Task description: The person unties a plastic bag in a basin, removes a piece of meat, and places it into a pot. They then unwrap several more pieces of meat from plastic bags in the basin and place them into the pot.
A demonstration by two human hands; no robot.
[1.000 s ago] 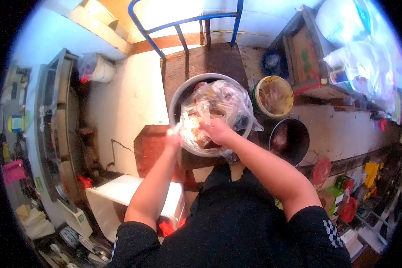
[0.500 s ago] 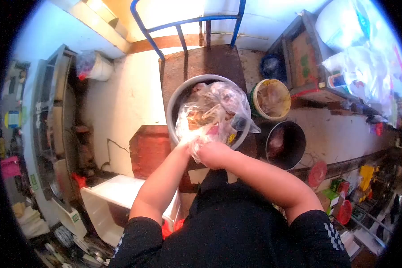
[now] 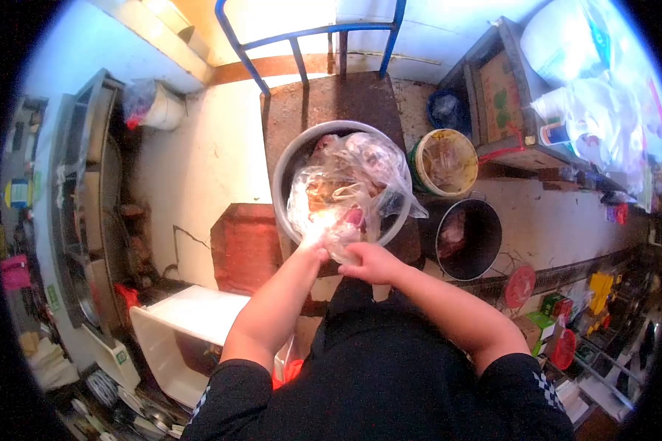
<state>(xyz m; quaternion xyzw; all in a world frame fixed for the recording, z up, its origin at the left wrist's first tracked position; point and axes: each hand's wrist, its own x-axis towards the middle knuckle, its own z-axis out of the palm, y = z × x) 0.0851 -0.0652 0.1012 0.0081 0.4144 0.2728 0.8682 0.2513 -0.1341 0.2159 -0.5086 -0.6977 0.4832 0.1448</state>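
Head view: left hand [image 3: 315,252] and right hand [image 3: 373,262] side by side, fingers clamped on the clear plastic bag's [image 3: 346,184] neck. Its bulk lies straight ahead, inside the metal basin [image 3: 329,126].

The crumpled clear bag [image 3: 349,184] blurs the food inside; it may be meat. Glare washes out the left hand [image 3: 315,248] at the bag's 7 o'clock edge, so its fingers cannot be told. The right hand [image 3: 371,262] pinches the bag at 6 o'clock, with its fingertips tucked under. At 12 o'clock the picture's top cuts off the blue frame [image 3: 301,37]. The little colored things [image 3: 566,323] at 4 o'clock are too small to name.
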